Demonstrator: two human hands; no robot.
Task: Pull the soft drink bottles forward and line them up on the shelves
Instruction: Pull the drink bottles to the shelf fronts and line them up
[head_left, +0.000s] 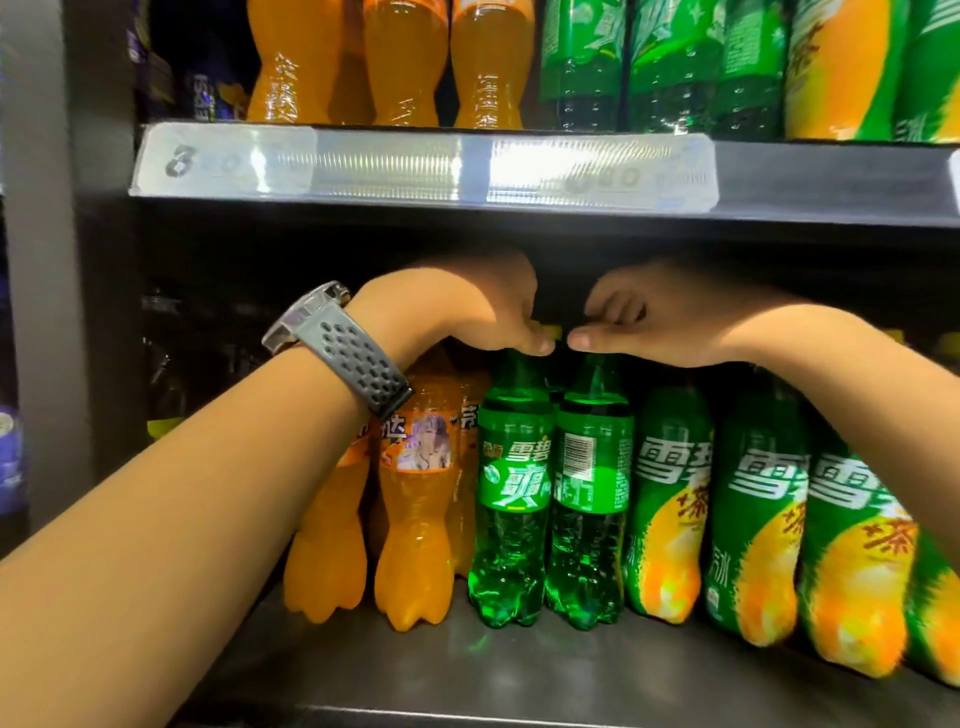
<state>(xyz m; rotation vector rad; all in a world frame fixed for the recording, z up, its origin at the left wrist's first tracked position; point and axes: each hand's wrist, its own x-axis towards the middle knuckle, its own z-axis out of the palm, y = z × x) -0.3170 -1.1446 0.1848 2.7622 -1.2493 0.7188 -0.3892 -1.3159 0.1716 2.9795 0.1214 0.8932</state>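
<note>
"雪碧" stands in white on the label of the clear green bottle (514, 467) at centre. The second green bottle (589, 467) shows a barcode. The green-and-yellow bottles (670, 493) at right carry "雪", "茶" and "冰". The orange bottle (415, 499) bears "达". The price strip (223, 161) at upper left shows "8".

You see the green bottles (511, 519) and orange bottles (415, 545) in clear, glossy plastic with smooth labels. The shelf (467, 675) under them is dark metal with a dull sheen. The price strip (415, 166) above is shiny transparent plastic, and your watch strap (358, 364) looks like matt grey perforated rubber.
</note>
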